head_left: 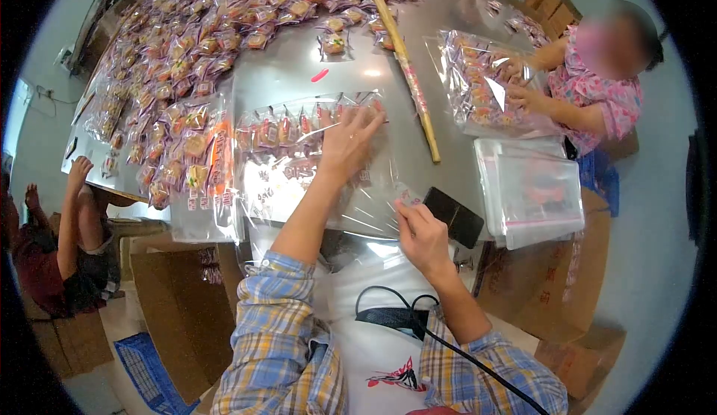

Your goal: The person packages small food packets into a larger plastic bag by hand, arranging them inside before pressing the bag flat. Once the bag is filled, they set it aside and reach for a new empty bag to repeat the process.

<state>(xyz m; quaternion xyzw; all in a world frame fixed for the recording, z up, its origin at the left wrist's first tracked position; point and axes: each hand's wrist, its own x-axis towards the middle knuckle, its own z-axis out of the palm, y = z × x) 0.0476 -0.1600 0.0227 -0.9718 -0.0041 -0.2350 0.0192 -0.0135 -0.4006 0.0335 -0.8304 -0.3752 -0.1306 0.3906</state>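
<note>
A clear plastic bag (287,168) lies flat in front of me, with a row of small wrapped snacks (285,129) along its far side. My left hand (347,144) rests on the bag, fingers apart, over the right end of that row. Near the table's front edge, my right hand (426,237) is closed in a pinch on the bag's lower right corner. A dark phone (453,217) lies just right of my right hand.
Many wrapped snacks (179,67) cover the table's far left. A long wooden stick (409,79) lies right of centre. A stack of empty bags (534,191) sits at right. Opposite, a person (597,94) handles another filled bag (474,90). Cardboard boxes (183,303) stand below.
</note>
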